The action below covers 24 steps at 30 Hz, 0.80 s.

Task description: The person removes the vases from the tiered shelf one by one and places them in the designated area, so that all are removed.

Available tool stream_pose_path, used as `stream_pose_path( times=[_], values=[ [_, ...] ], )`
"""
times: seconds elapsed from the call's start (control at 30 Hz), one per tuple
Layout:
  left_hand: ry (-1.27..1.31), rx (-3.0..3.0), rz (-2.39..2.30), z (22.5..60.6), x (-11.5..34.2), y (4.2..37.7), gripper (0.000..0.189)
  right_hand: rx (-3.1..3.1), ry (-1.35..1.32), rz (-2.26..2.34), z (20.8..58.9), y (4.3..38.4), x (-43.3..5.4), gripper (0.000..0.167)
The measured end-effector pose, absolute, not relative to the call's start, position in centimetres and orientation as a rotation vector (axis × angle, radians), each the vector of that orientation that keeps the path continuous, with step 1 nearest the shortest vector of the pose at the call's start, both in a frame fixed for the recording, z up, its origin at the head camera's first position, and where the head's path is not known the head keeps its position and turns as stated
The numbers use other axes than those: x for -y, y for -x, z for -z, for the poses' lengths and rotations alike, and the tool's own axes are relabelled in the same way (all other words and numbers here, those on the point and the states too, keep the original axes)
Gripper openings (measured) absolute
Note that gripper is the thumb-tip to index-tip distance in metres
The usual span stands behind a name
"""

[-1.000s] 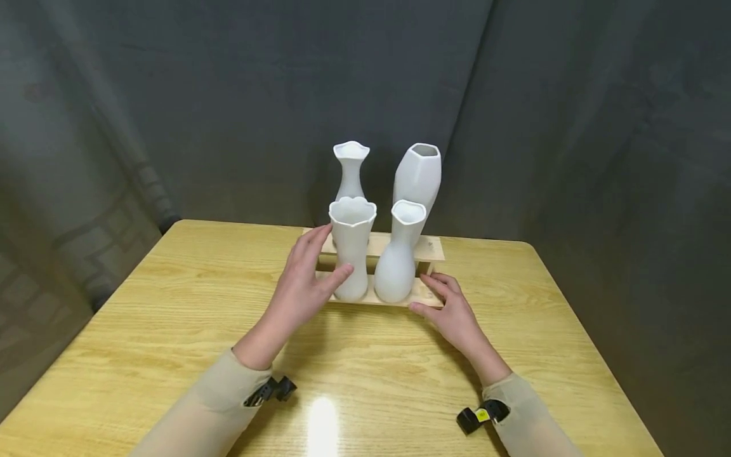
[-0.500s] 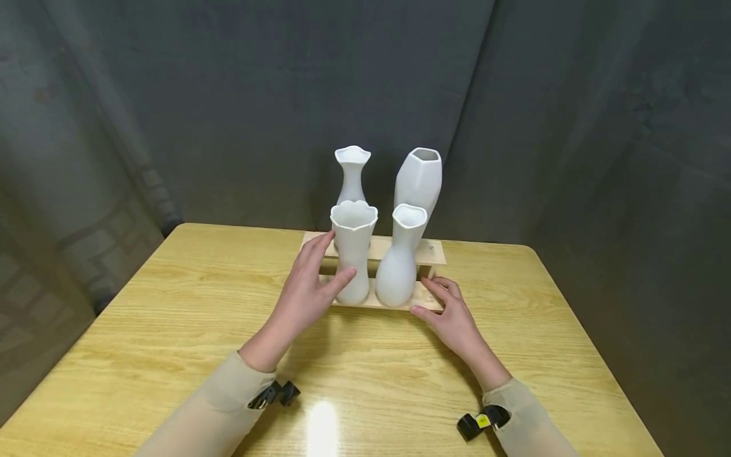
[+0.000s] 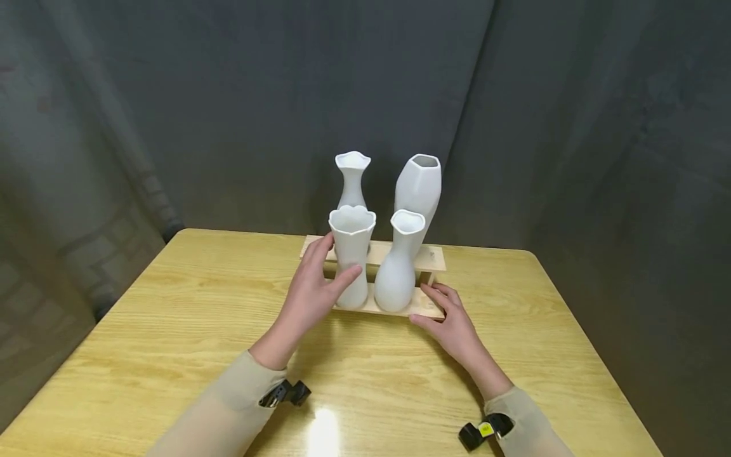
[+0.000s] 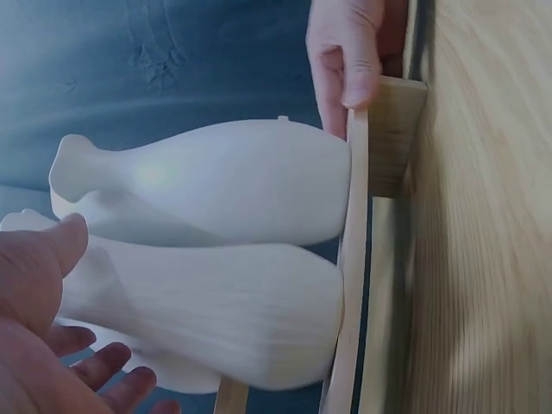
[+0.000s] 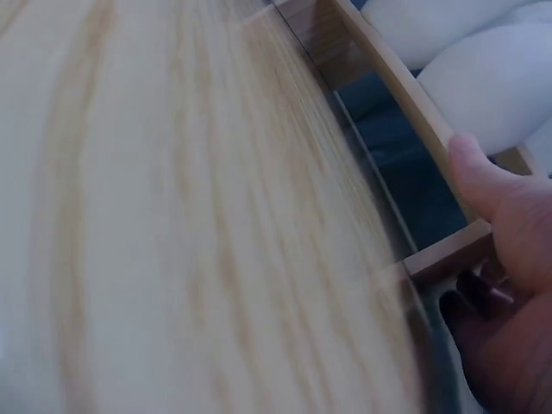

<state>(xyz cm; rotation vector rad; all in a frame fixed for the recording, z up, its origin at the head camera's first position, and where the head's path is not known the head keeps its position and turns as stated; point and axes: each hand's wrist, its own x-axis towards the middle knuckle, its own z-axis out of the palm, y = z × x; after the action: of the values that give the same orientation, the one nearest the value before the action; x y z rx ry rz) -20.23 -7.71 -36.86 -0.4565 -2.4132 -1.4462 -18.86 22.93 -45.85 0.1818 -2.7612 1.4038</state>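
Observation:
My left hand (image 3: 313,289) stands round the left side of a white vase with a scalloped rim (image 3: 351,254). Its thumb lies across the vase's front, while relaxed, spread fingers reach along the far side in the left wrist view. Beside it, a white bulbous vase with a narrow neck (image 3: 395,279) stands on the same lower shelf of a two-tier wooden stand (image 3: 424,304). My right hand (image 3: 457,324) grips that shelf's right end. In the right wrist view its thumb (image 5: 474,172) presses the shelf's front edge, and the other fingers curl in by the end board.
On the upper shelf behind stand a white vase with a flared wavy mouth (image 3: 352,181) and a tall faceted vase (image 3: 419,184), partly hidden by the front pair. The stand is near the back of the wooden table (image 3: 200,304). A dark curtain (image 3: 257,114) hangs behind.
The left thumb has moved a little to the right across the scalloped vase. The right hand keeps its grip on the stand. The whole scene sits slightly lower in the head view.

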Motion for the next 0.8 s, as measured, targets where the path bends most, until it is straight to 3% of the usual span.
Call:
stream_pose_path(
  times=[0.8],
  values=[
    [0.397, 2.346, 1.500, 36.6, 7.1, 21.3, 0.057, 2.715, -0.197, -1.486, 47.1, 20.0, -23.4, 0.080]
  ],
)
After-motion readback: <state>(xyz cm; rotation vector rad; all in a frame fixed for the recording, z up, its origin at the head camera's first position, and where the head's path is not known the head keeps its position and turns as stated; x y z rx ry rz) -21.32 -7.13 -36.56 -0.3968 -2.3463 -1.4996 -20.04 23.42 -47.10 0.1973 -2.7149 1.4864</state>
